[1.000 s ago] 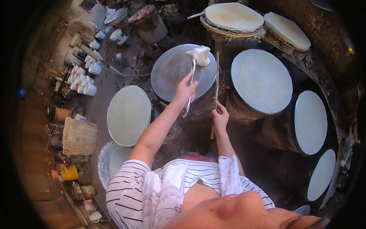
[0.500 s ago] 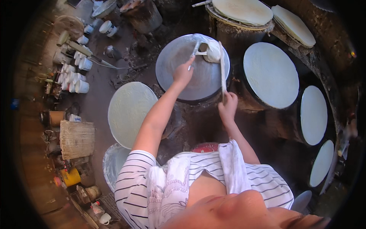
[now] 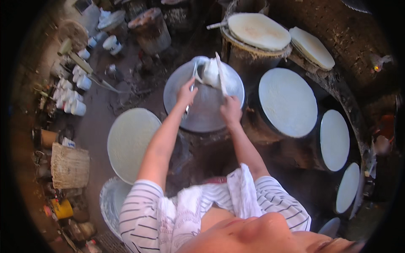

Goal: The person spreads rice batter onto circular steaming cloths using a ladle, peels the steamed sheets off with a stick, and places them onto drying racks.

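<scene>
A round grey metal griddle [image 3: 198, 111] lies ahead of me. Near its far edge sits a bunched white mass, soft-looking [image 3: 211, 72]; whether it is dough or cloth I cannot tell. My left hand [image 3: 185, 94] is closed around a slim metal-handled tool [image 3: 195, 72], whose far end reaches the left side of the mass. In my right hand [image 3: 230, 111] is a long, flat pale stick [image 3: 221, 75], tilted away from me and lying against the mass's right side. Both hands are over the near half of the griddle, fingers wrapped.
Pale-covered round griddles stand to the right [image 3: 287, 103] and left [image 3: 130, 143]. Flat pale rounds [image 3: 259, 31] are on a stand at the far right. A whitish basin [image 3: 110, 206] is near my left elbow. Several white cups [image 3: 78, 107] line the left side.
The white mass has shifted left on the griddle. My right hand and the stick have moved left and farther out, and the stick now leans left. The whole view has shifted too.
</scene>
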The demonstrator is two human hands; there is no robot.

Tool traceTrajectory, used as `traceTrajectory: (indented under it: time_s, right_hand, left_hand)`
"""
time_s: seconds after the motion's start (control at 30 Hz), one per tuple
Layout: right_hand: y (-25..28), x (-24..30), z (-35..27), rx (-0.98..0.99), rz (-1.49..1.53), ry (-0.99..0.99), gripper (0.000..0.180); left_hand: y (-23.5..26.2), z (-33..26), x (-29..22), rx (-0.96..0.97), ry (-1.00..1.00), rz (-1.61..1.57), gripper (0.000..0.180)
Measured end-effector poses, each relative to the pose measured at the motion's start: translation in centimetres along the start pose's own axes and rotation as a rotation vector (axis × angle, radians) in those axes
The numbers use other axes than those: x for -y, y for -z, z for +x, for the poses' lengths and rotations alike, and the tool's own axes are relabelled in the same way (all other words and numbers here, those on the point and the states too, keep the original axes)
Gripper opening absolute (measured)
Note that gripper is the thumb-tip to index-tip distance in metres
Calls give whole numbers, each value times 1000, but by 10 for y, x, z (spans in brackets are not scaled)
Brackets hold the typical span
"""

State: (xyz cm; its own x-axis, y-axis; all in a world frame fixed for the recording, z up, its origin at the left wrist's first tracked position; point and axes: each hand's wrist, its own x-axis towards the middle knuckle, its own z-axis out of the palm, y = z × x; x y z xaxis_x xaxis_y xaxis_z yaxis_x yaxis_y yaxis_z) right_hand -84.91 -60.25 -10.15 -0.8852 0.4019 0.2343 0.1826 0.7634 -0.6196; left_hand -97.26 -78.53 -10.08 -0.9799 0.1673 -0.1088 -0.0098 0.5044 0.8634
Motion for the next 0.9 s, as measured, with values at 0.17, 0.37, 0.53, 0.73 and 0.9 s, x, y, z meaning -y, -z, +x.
traceTrajectory:
  time_s: [0.17, 0.37, 0.53, 0.73, 0.9]
  right_hand:
    - [13, -54, -56, -81, 19, 110, 34]
    - [6, -31, 5, -66, -5, 168, 29]
    - [10, -67, -25, -36, 29, 259, 34]
    - [16, -48, 33, 141, 38, 322, 36]
    - [54, -124, 24, 148, 91, 346, 35]
  left_hand:
    - [35, -34, 5, 76, 115, -403, 62]
    - [49, -64, -10, 95, 299, -1112, 49]
    - [50, -98, 32, 190, 439, -1999, 8]
    - [-10, -125, 2, 234, 302, -2412, 34]
    - [-20, -158, -51, 152, 57, -2375, 32]
